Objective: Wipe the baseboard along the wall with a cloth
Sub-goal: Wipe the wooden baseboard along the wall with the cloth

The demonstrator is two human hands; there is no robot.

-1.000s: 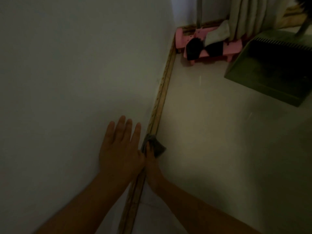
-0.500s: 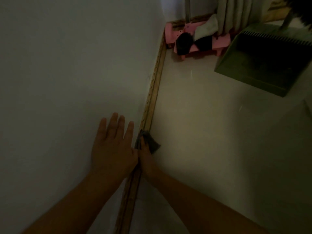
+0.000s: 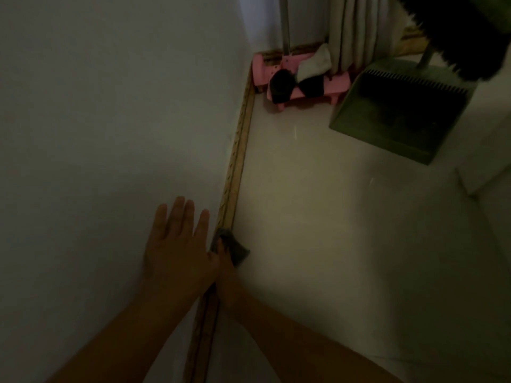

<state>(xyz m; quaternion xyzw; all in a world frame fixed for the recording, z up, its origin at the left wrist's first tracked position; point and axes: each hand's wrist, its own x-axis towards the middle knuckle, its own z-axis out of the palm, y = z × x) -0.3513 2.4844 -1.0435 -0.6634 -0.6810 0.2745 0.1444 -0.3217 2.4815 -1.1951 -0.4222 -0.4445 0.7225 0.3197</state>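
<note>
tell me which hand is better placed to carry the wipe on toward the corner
Right. The right hand already presses the cloth against the baseboard, with bare baseboard ahead of it. The left hand lies flat on the wall, holding nothing.

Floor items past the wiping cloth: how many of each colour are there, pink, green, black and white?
Pink: 1, the pink mop head
Green: 1, the green dustpan
Black: 2, the black socks
White: 1, the white sock
Total: 5
</note>
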